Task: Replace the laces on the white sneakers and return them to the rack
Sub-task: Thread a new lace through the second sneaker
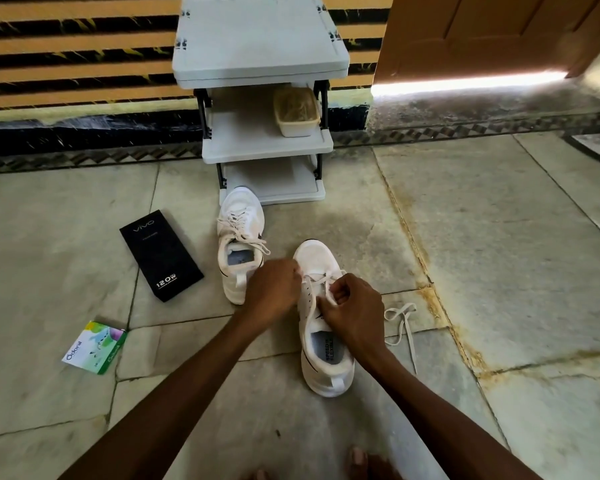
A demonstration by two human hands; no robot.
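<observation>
The left hand (276,285) and right hand (354,306) each pinch the lace (318,279) on the near sneaker (326,372); an uneven pull could slip it from an eyelet.

Two white sneakers stood on the stone floor, toes toward a grey three-shelf rack (267,147). The farther sneaker (241,209), just before the bottom shelf, was laced with loose ends. The nearer sneaker (314,258) carried a partly threaded lace (321,278). A loose lace (400,317) lay just right of it.
</observation>
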